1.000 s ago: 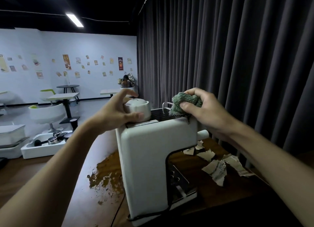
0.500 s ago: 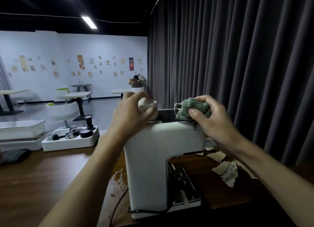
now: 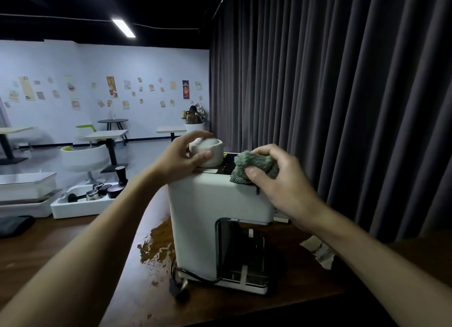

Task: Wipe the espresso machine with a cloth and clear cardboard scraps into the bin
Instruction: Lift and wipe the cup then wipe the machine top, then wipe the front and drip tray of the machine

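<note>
The espresso machine (image 3: 215, 216) stands on the desk (image 3: 49, 248). The left hand (image 3: 181, 160) curls round the white knob (image 3: 216, 150) on its top. The right hand (image 3: 281, 187) grips a bunched green cloth (image 3: 254, 165) at the top's right edge. Brown grounds (image 3: 159, 241) lie spilled left of the machine, and a black cord (image 3: 193, 275) trails at its near base. A cardboard scrap (image 3: 318, 249) lies to the right, partly hidden by the right forearm.

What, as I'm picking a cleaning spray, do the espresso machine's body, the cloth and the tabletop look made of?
Espresso machine body: probably plastic, off-white, smooth satin, rounded moulded corners. Cloth: fuzzy green-grey fabric, likely terry or microfibre, bunched softly. Tabletop: dark brown wood or wood-look laminate; faint sheen.
</note>
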A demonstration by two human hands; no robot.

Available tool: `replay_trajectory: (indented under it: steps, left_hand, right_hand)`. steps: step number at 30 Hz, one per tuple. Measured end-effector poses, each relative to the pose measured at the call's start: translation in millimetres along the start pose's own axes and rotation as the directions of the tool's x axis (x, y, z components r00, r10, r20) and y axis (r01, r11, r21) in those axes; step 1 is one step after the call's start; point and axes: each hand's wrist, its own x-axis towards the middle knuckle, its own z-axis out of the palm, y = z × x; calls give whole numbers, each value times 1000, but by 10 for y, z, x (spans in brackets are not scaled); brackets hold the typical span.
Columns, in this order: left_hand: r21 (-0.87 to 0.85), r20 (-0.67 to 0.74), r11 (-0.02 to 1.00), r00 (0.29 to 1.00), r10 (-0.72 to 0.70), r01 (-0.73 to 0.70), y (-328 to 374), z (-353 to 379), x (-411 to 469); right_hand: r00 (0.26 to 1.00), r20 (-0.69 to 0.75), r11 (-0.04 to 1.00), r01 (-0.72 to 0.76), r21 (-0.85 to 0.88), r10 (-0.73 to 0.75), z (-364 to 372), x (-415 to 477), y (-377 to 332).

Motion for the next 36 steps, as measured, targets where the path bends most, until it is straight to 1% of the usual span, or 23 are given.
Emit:
replay_trajectory:
  steps: [2,4,6,8,9,11,13,15,16,17,18,19,22,24,26,29,31,34,36]
  left_hand:
    - [43,-7,999,1000,4,-3,-52,8,23]
    - [113,-54,993,998,-13,19,-52,37,-11]
    - [245,-125,966,991,-48,77,-10,95,-85]
    - [349,-213,920,971,-107,178,90,227,-246]
    - [377,-271,899,955,-123,222,167,334,-350]
    - [397,-357,886,930,-91,239,334,603,-548]
    - [451,-326,867,943,-60,211,447,868,-653]
    - [489,-271,848,959,-77,206,439,1040,-660]
    - [484,-259,852,962,-80,202,409,1081,-643]
    - [457,-258,870,964,-70,186,368,1099,-628]
    - [417,-263,895,964,-47,157,324,1101,-617]
    - [371,-271,921,962,-18,122,285,1074,-620]
    - [237,-257,971,966,38,25,140,809,-621]
    - [189,-192,982,981,26,11,52,491,-624]
    - [210,-157,977,988,3,30,26,244,-697]
    - [291,-225,948,972,-67,133,201,228,-863]
    - [262,-245,950,964,-102,168,335,341,-911]
    - [243,-262,965,964,-33,99,338,359,-919]
    - [172,-235,985,972,17,25,247,249,-906]
  right_hand:
    - [999,16,995,-39,-87,41,-82,86,-61]
    - [997,35,987,-57,-151,63,-238,148,-65]
    - [998,6,976,-59,-210,62,-392,215,-1]
    - [999,-50,973,-28,-228,17,-468,333,131]
    - [997,-80,977,-19,-213,2,-480,406,220]
    - [992,-128,984,-40,-174,18,-458,556,417]
    - [982,-149,988,-127,-87,114,-396,668,623]
    - [957,-133,962,-242,129,259,-316,728,757]
    - [945,-117,934,-275,229,307,-286,742,792]
    - [936,-104,910,-295,291,336,-270,749,812]
    - [931,-95,900,-309,306,352,-270,757,820]
    - [930,-84,903,-321,288,357,-283,760,816]
    - [948,-25,939,-311,149,318,-343,686,777]
    - [958,26,951,-287,114,286,-335,593,736]
    - [970,38,962,-242,125,239,-268,510,681]
    - [987,-6,980,-158,122,160,-130,428,581]
    - [990,-31,985,-131,110,135,-44,383,542]
    - [994,-69,996,-85,33,87,34,304,510]
    - [994,-96,998,-55,-10,54,44,233,469]
